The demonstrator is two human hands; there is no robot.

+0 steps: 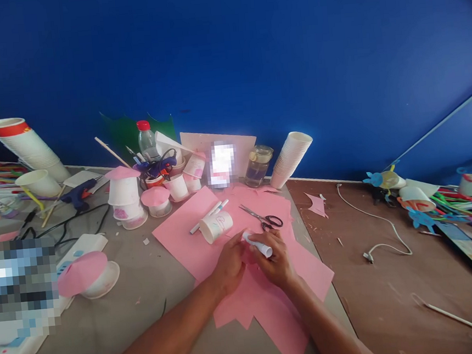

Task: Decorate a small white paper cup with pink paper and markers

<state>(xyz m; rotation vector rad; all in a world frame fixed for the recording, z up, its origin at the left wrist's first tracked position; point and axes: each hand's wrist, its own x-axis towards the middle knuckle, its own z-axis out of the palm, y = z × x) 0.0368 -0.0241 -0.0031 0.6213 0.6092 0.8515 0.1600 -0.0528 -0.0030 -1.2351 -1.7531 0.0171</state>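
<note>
- A grey tabletop (158,321) lies under and to the left of both hands, the left hand (230,261) and the right hand (274,256); a brown tabletop (387,301) adjoins it to the right of the right hand.
- Overlapping pink sheets (274,328) cover the grey surface beneath both hands.
- Left of the left hand: a pink-topped cup (100,282) and a white power strip (85,246).
- Beyond the left hand, leftward: a cup tower (124,193) and a blue glue gun (78,196).
- Beyond the right hand: a tilted cup stack (292,158), near the seam.
- Right of the right hand, on brown: a pink scrap (316,205), a white cable (394,227) and, nearer the wearer, a pale stick (463,320).
</note>
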